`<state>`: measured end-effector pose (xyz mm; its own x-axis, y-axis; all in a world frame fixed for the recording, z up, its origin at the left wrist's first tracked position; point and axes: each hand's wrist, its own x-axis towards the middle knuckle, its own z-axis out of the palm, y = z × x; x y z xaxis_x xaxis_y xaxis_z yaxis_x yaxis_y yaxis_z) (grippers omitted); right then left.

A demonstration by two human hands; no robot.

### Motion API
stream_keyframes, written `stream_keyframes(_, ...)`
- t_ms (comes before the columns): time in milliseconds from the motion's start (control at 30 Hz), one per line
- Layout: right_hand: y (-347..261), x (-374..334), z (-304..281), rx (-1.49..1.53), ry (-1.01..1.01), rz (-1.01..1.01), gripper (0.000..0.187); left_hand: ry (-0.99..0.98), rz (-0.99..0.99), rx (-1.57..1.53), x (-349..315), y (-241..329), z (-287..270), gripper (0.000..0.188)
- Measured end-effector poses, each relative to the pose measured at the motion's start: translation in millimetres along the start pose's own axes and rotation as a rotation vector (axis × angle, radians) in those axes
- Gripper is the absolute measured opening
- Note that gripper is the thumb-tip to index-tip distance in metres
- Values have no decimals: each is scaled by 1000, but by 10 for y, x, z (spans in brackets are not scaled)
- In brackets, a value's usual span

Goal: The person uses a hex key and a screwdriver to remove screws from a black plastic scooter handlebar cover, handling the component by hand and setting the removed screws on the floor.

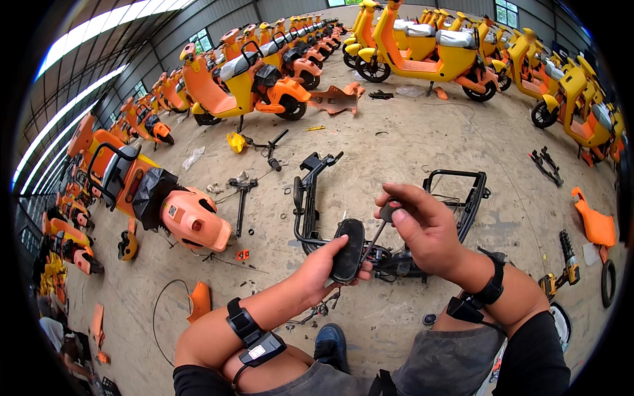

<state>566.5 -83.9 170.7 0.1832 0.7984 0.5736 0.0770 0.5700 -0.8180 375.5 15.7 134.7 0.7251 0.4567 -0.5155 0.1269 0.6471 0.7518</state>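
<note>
screwdriver [382, 223] tip hidden (behind pad [348, 249])

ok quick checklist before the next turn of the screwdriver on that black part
1. Left hand grips the black oval part: ok, fingers wrap its lower edge.
2. Right hand closed on the screwdriver handle: ok.
3. Screwdriver tip seated in a screw: cannot tell, the tip meets the part's edge but is too small to read.
4. Shaft lined up with the part: ok, it slants down from the handle to the part.
5. Part held clear of the black frame on the floor: ok, it is raised above it.
6. Loose bits underfoot near the shoe: not ok, small parts lie beside it.
</note>
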Motion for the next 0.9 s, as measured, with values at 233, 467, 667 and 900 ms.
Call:
stream_keyframes(233, 2, 47, -73, -298, -75, -183, 34, -12, 12, 5, -19, 4, 30, 47)
stream_keyframes(467, -14, 9, -12, 44, 10, 35, 35, 4, -3, 12, -26, 17, 32, 47)
stream_keyframes(667, 22, 24, -53, -99, -42, -52, 36, -9, -1, 9, -29, 15, 31, 46)
stream_keyframes(900, 3, 24, -43, -39, -16, 49, 36, 4, -5, 19, -33, 14, 41, 46)
